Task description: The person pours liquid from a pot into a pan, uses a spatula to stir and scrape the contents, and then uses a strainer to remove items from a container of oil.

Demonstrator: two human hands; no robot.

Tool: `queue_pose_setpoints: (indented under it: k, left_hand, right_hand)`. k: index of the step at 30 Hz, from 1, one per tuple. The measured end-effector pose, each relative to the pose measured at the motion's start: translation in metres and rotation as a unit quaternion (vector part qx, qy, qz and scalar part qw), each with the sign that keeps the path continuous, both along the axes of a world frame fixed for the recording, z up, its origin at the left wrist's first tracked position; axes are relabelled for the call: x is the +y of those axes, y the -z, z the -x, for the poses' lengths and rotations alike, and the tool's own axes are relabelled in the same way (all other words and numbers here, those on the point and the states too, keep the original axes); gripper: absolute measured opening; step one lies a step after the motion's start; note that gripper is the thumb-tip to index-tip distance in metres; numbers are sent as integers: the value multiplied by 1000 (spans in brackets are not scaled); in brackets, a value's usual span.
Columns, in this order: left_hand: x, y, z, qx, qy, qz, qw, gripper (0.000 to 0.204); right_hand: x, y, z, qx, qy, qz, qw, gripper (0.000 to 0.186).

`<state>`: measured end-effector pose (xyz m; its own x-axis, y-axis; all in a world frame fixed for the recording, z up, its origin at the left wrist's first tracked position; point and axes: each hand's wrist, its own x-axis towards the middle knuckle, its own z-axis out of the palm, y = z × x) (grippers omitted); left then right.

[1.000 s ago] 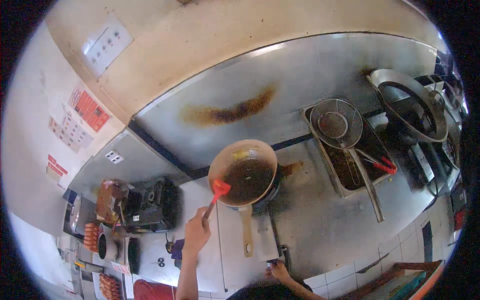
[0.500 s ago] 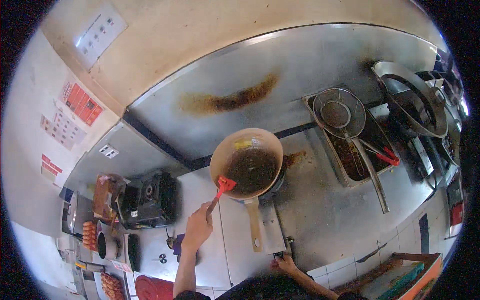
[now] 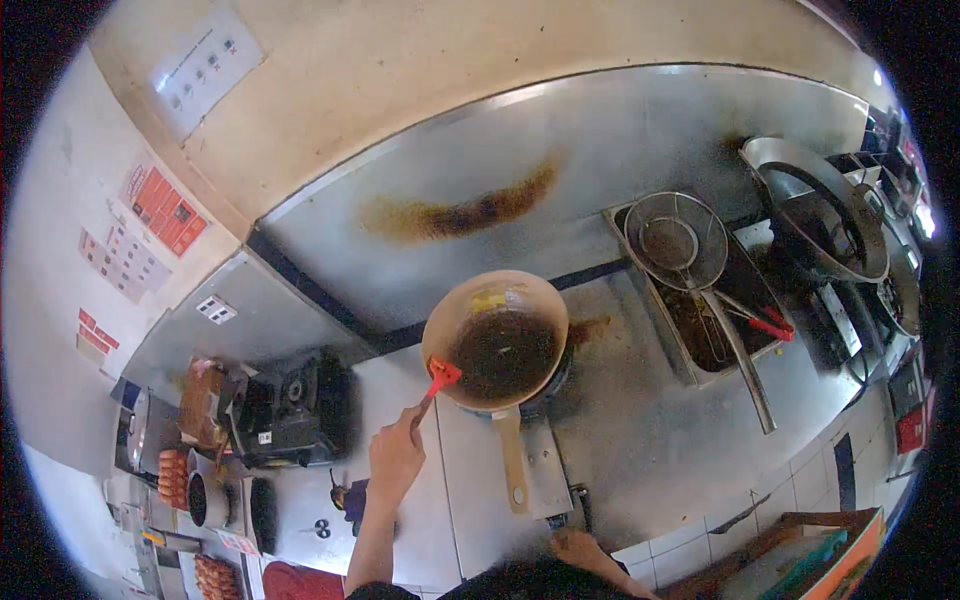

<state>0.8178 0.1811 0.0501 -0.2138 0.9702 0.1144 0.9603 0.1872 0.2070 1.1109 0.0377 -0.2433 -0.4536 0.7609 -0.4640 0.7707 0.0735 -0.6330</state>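
My left hand (image 3: 397,455) grips the handle of a red-headed spatula (image 3: 444,374). The spatula's head rests at the left inner rim of a deep pan (image 3: 459,296). Light beige outside, the pan has a dark bottom with a yellow patch and a little something on it; its beige handle (image 3: 513,464) points toward me and nobody holds it. Under the pan stands a portable stove (image 3: 545,460). My right hand (image 3: 578,548) is low beside the stove's front end, just below its knob (image 3: 580,493). Its fingers are too hidden to read.
To the right, a long-handled strainer (image 3: 735,345) and red-tipped tongs (image 3: 771,325) lie over a metal tray (image 3: 700,368). Large round pans (image 3: 772,160) lean farther right. A black stove (image 3: 295,425), small pot (image 3: 209,497) and scissors (image 3: 322,528) are left. A crate (image 3: 800,552) stands lower right.
My right hand has drawn back slightly from the stove's knob toward me. My left hand and the spatula have shifted slightly at the pan's rim. The whole view has tilted a little.
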Motion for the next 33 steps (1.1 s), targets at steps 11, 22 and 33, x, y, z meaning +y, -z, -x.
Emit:
queue_pose_setpoints:
  k: [11,22,33]
  left_hand:
    - [115,41,21,65,46,-44,996,23]
    - [173,-56,27,203,95,72,972,29]
    - [231,-61,55,226,119,118,959,30]
  right_hand:
    - [150,-148,66,546,232,408,694,61]
    - [140,-140,95,551,306,389,672,53]
    - [139,-139,95,539,302,401,676,47]
